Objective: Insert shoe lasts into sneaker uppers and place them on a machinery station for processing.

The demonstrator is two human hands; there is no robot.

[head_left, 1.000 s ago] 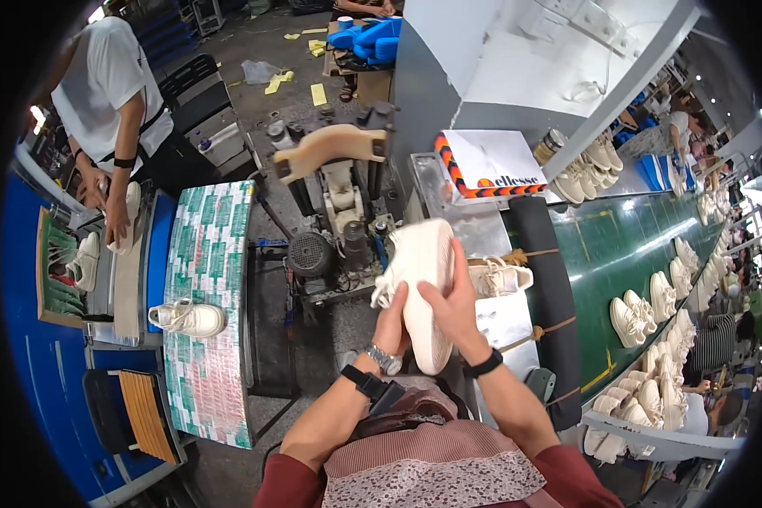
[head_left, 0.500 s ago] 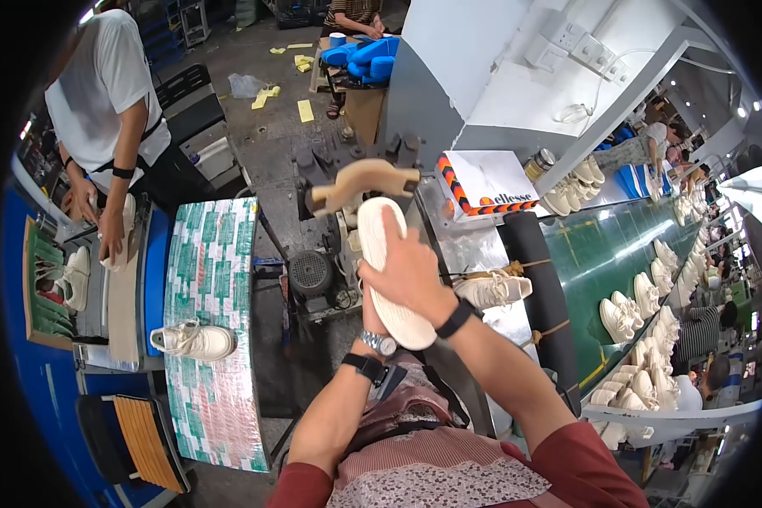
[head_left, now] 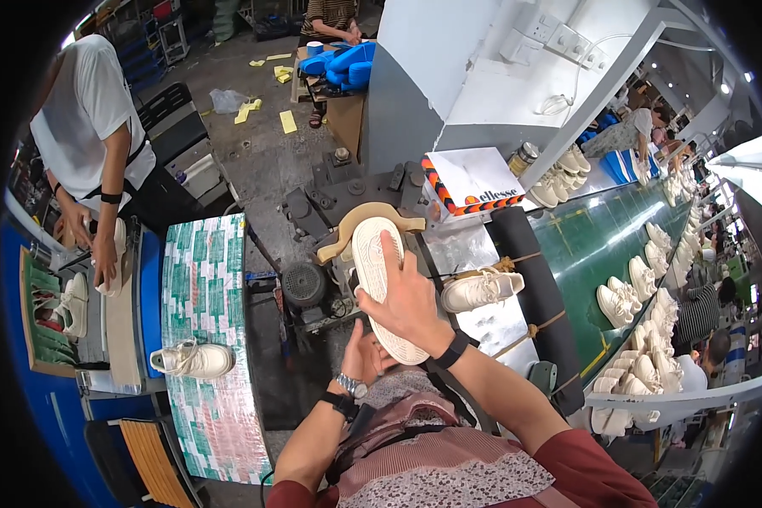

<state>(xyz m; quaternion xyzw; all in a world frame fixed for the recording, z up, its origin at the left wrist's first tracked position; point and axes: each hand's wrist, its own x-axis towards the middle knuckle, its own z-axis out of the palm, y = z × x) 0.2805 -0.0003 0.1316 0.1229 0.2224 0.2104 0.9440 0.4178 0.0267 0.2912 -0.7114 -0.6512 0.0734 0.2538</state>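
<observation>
Sole up, a cream shoe (head_left: pixel 367 254) is held in front of me, its toe pointing away. My right hand (head_left: pixel 406 305) grips it from above, index finger stretched along the sole and thumb across to the left edge. Beside the heel end, my left hand (head_left: pixel 362 357) is open with its palm turned up; the shoe partly covers its fingers, and I cannot tell whether they touch it. Beyond the toe is a tan curved pad (head_left: pixel 349 227) on a dark metal machine (head_left: pixel 357 188); the toe overlaps the pad in view.
Left stands a taped green-and-white table (head_left: pixel 203 296) bearing a cream sneaker (head_left: pixel 196 361). Another sneaker (head_left: pixel 481 291) lies right on a metal surface, near a shoe box (head_left: pixel 474 179). Further right runs a green conveyor (head_left: pixel 567 245) with shoes. A person (head_left: pixel 89 110) handles a shoe at far left.
My left hand has come out from behind the shoe toward its heel end, and its fingers have opened. The pad now appears lower in view, closer around the shoe's toe.
</observation>
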